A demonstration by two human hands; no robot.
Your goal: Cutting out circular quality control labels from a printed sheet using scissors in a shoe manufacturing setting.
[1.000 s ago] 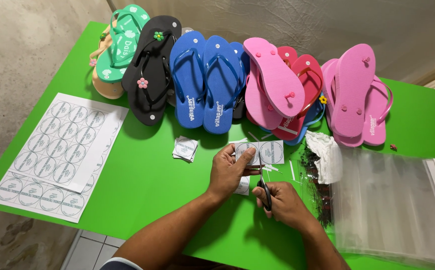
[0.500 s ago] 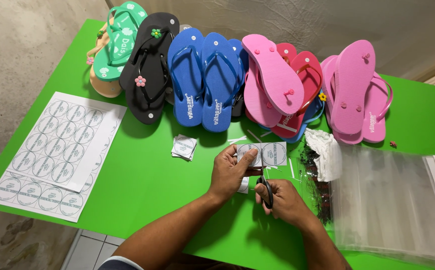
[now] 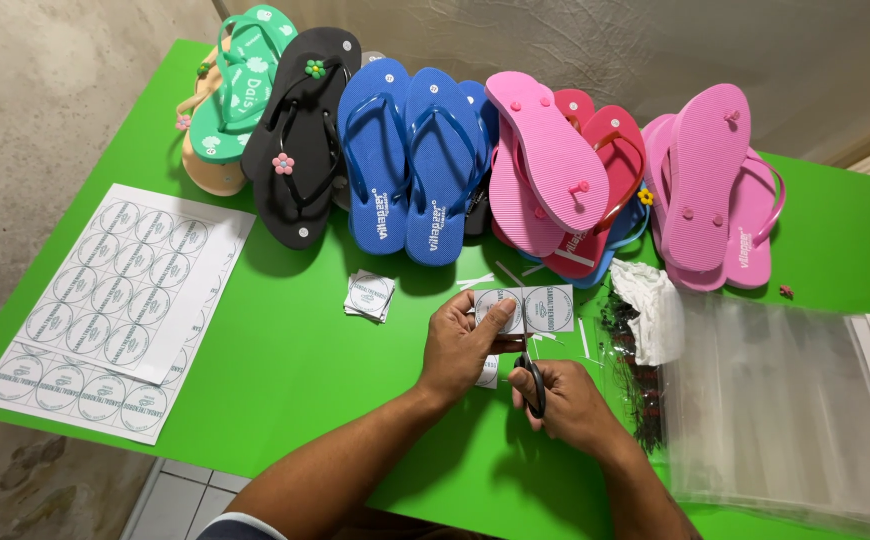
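My left hand (image 3: 463,342) pinches a paper strip (image 3: 525,308) printed with two round labels, holding it just above the green table (image 3: 285,360). My right hand (image 3: 567,405) grips black scissors (image 3: 530,380), whose blades point up into the strip between the two labels. A small stack of cut square labels (image 3: 369,295) lies left of my hands. Thin paper offcuts (image 3: 510,275) lie beyond the strip.
Sheets of round labels (image 3: 115,305) lie at the table's left. A row of flip-flops runs along the back: green (image 3: 240,85), black (image 3: 300,135), blue (image 3: 410,160), pink (image 3: 710,190). Clear plastic bags (image 3: 785,400) and crumpled white paper (image 3: 655,310) sit at the right.
Both hands stay in nearly the same spot over the table. The scissors remain at the strip; any cutting movement is too small to tell.
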